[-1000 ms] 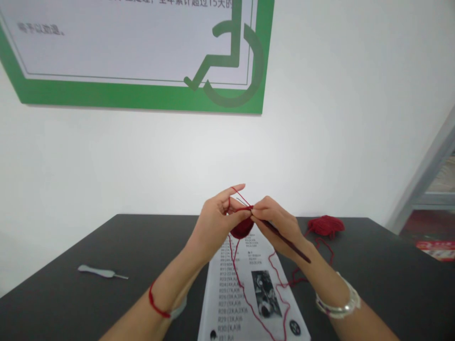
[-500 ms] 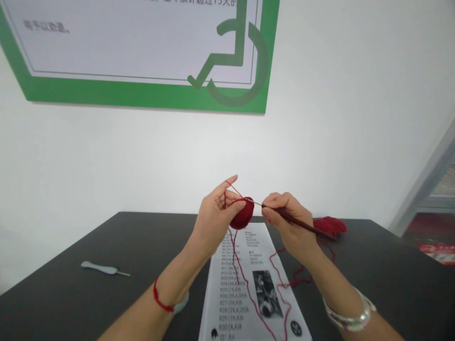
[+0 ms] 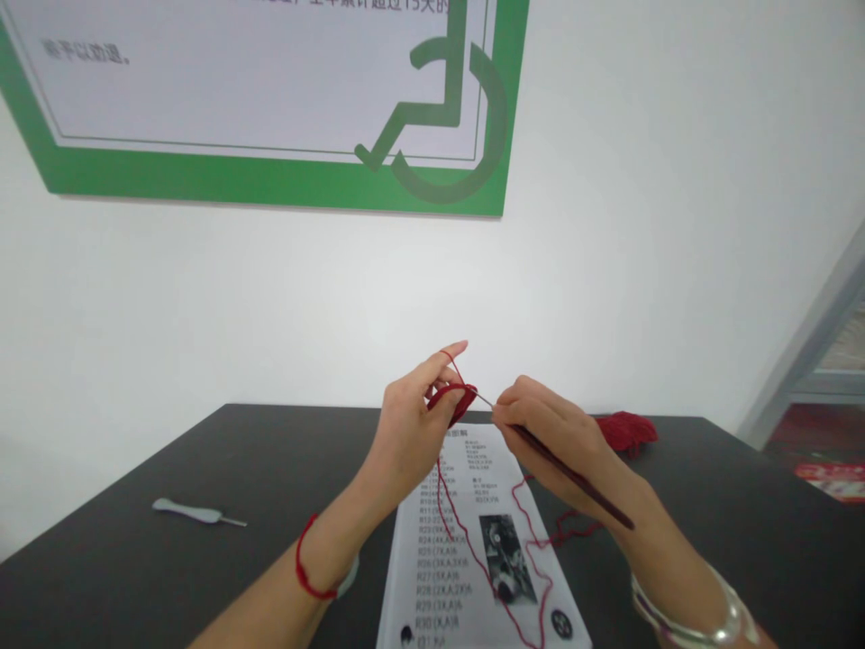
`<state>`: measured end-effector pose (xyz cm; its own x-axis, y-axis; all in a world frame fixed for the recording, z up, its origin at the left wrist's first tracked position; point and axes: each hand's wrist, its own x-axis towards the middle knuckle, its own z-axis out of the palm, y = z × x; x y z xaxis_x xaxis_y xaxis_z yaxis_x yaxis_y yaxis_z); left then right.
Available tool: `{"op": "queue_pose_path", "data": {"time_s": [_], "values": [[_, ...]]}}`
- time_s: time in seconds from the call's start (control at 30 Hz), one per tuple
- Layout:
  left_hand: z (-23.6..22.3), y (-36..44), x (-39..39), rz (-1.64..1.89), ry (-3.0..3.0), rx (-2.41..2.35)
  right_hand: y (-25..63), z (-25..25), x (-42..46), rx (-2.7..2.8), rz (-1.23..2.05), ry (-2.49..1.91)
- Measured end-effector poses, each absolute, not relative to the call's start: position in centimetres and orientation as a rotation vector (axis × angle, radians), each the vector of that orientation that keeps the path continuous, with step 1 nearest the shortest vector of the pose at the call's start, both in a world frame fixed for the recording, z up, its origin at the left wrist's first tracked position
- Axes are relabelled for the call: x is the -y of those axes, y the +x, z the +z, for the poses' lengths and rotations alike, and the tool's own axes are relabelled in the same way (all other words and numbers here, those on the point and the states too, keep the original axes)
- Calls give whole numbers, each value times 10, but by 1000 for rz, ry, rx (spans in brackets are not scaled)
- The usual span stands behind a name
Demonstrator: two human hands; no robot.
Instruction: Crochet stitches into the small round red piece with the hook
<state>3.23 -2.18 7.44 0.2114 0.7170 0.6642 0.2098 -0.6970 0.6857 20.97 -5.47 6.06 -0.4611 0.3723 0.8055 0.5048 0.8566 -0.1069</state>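
Observation:
My left hand (image 3: 423, 410) pinches a small red crocheted piece (image 3: 462, 409) between thumb and fingers, its index finger raised with red yarn (image 3: 454, 362) looped over it. From the right, my right hand (image 3: 547, 437) grips a crochet hook (image 3: 574, 475) with a dark red handle. The hook's thin metal tip meets the upper edge of the crocheted piece. Below the left hand, a strand hangs down across a printed pattern sheet (image 3: 439, 559) showing text rows and a dark photo. Behind the right hand lies a red yarn ball (image 3: 627, 433), partly hidden.
On the dark table (image 3: 284, 451), a second hook with a pale grey handle (image 3: 195, 513) lies at the left. Loose yarn trails over the sheet and table. A white wall with a green-framed sign (image 3: 284, 185) stands behind.
The crocheted piece has tilted, so its face shows less. My right hand has turned, swinging the hook's handle end downward. My left index fingertip has shifted slightly right.

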Motion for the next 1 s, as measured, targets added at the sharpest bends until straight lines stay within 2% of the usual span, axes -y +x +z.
{"op": "queue_pose_path", "data": {"time_s": [0.13, 0.33, 0.4, 0.43, 0.5, 0.63, 0.7, 0.77, 0.83, 0.9, 1.0], "values": [[77, 29, 20, 1457, 2046, -856, 214, 63, 54, 2055, -1, -636], [79, 30, 18, 1351, 1751, -660, 208, 58, 33, 1540, 871, -429], [77, 32, 19, 1292, 1654, -599, 201, 54, 28, 1461, 1034, -388], [76, 34, 20, 1264, 1612, -577, 198, 52, 27, 1455, 1015, -399], [74, 37, 21, 1231, 1520, -538, 192, 45, 26, 1519, 733, -477], [71, 42, 23, 1195, 1304, -451, 187, 30, 23, 1692, -369, -499], [70, 41, 23, 1155, 1227, -408, 187, 28, 20, 1688, -604, -390], [70, 38, 20, 1126, 1185, -382, 190, 31, 19, 1703, -367, -360], [72, 34, 17, 1109, 1177, -376, 196, 37, 20, 1687, 123, -370], [75, 29, 14, 1099, 1189, -371, 202, 45, 24, 1630, 469, -340], [80, 24, 12, 1086, 1232, -367, 211, 52, 32, 1615, 589, -371]]}}
